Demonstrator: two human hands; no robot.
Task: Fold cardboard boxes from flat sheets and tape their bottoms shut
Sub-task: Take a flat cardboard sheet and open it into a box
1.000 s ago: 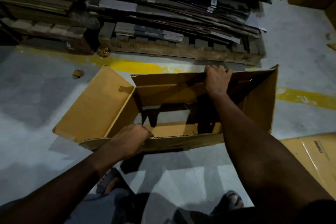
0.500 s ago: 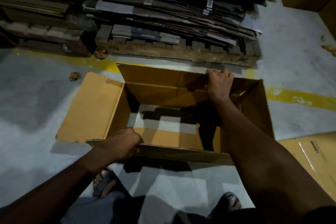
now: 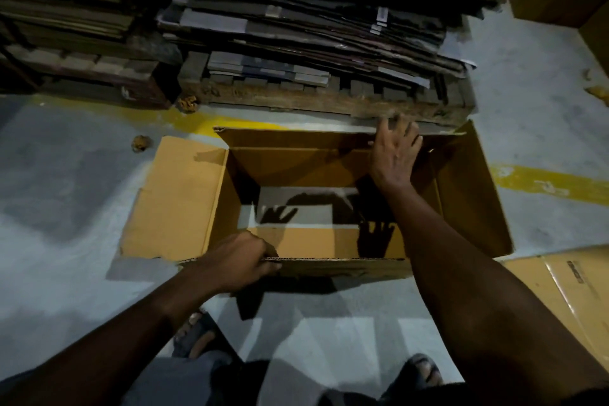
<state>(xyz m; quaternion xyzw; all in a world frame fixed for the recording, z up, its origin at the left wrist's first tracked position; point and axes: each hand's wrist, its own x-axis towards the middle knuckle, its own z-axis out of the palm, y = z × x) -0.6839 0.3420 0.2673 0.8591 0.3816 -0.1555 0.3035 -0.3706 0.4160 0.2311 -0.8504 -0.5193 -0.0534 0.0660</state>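
Cardboard box [image 3: 178, 201]: opened up, standing on the floor [image 3: 66, 194] across the yellow line [image 3: 543, 184], flaps out, floor visible through it. Left hand [image 3: 240, 262]: fingers curled over the near flap's edge, gripping it. Right hand [image 3: 393, 155]: fingers spread at the far flap, tips blurred. Pallet [image 3: 329, 105] of flat sheets [image 3: 313, 36] just beyond

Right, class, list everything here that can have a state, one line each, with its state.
Cardboard box: opened up, standing on the floor, bottom unclosed, floor showing through.
Left flap: splayed outward.
Left hand: grips the box's near edge.
Right hand: fingers spread, at the box's far edge.
Flat sheets: stacked, unfolded, on a pallet.
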